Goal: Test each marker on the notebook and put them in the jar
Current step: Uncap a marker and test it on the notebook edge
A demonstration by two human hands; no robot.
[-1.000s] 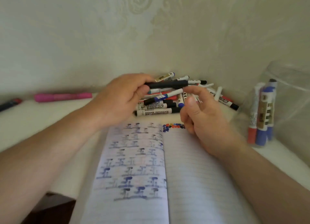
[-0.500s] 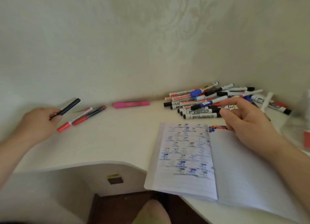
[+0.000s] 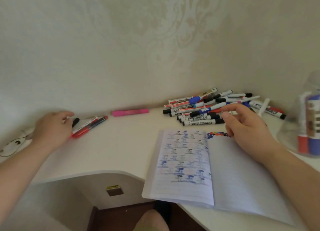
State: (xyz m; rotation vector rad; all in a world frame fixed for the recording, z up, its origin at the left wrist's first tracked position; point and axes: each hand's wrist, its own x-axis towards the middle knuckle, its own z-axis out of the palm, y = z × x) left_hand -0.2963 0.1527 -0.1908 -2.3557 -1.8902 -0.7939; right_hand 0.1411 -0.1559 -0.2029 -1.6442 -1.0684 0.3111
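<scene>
While the left hand (image 3: pixel 52 128) lies far left on the desk (image 3: pixel 117 144), fingers loose over a black marker (image 3: pixel 75 122) beside two red ones (image 3: pixel 90 126), grip can't be told. Right hand (image 3: pixel 245 128) hovers relaxed, holding nothing, btwn marker pile (image 3: pixel 207 109) & open notebook (image 3: pixel 199 165). Jar (image 3: pixel 308 126) w/ markers stands far right.

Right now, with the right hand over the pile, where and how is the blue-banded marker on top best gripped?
Probably mid-barrel on the blue-banded marker, pinched from above by the right hand. It lies slanted across the top of the pile, so its barrel sides show, while its far end runs in among other markers. A straight lift should disturb least.
</scene>
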